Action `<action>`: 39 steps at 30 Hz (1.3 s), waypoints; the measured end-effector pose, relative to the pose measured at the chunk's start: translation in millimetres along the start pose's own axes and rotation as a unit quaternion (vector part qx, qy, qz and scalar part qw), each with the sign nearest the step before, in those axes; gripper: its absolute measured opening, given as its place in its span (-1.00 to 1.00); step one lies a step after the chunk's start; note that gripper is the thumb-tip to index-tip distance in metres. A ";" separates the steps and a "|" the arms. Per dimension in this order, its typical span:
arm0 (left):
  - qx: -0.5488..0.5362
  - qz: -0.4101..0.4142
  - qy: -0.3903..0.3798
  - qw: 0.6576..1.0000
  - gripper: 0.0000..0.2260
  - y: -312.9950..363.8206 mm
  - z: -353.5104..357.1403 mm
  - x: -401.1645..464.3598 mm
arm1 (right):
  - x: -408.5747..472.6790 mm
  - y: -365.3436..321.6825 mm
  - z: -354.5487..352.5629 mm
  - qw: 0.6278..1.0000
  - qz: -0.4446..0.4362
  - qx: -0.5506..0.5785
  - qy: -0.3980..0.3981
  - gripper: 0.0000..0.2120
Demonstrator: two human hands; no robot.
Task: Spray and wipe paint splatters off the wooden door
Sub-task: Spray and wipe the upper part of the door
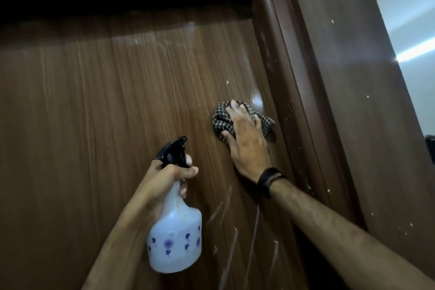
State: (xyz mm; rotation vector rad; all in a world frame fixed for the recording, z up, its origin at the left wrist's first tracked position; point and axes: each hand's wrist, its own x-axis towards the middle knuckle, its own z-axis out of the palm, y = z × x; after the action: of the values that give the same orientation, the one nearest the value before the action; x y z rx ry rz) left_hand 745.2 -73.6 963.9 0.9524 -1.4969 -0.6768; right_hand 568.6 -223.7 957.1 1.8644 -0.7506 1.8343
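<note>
The brown wooden door [117,113] fills the view. My left hand [169,176] grips the neck of a white spray bottle [175,238] with a black trigger head and blue flower marks. My right hand [247,139] presses a bunched checked cloth [221,120] flat against the door near its right edge. A small white paint speck [227,82] sits above the cloth. Pale paint streaks [231,249] run down the door below my right wrist.
The dark brown door frame [341,101] runs down the right side, dotted with white paint specks. Beyond it is a pale wall [409,19] with a bright light reflection. The frame's top bar crosses above the door.
</note>
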 end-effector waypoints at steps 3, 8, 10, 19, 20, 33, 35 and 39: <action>0.010 -0.030 0.003 1.000 -0.85 -27.2 15.2 -15.6 | -16.3 11.8 -8.0 0.999 -0.026 -0.012 -0.027 -0.51; 0.041 -0.067 0.022 0.997 -0.84 -82.5 34.5 -47.2 | -30.0 8.2 -10.6 0.999 -0.010 0.020 -0.046 -0.51; 0.054 -0.086 0.032 0.994 -0.84 -101.3 40.3 -61.0 | -61.5 4.5 -8.3 0.998 -0.014 0.023 -0.055 -0.51; 0.038 -0.152 0.033 0.987 -0.82 -143.3 51.7 -77.1 | -99.0 9.4 -19.4 0.989 -0.034 0.082 -0.117 -0.54; 0.033 -0.153 0.032 0.987 -0.81 -145.3 52.8 -77.7 | -94.7 7.9 -18.7 0.990 -0.027 0.085 -0.110 -0.54; -0.022 -0.137 0.039 0.990 -0.84 -184.3 30.4 -101.9 | -200.2 -15.0 7.2 0.970 -0.142 -0.059 -0.190 -0.51; -0.028 -0.133 0.046 0.990 -0.88 -185.1 24.9 -105.7 | -169.9 -22.5 11.4 0.983 -0.098 -0.053 -0.148 -0.50; -0.045 -0.118 0.081 0.989 -0.88 -179.9 13.5 -112.7 | -122.6 -44.7 29.1 0.993 -0.055 -0.053 -0.085 -0.50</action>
State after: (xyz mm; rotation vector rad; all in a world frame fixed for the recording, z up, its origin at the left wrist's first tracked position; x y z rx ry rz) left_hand 764.2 -67.9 752.1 1.0988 -1.2121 -0.8101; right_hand 621.3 -197.3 837.1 1.9691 -0.7704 1.5524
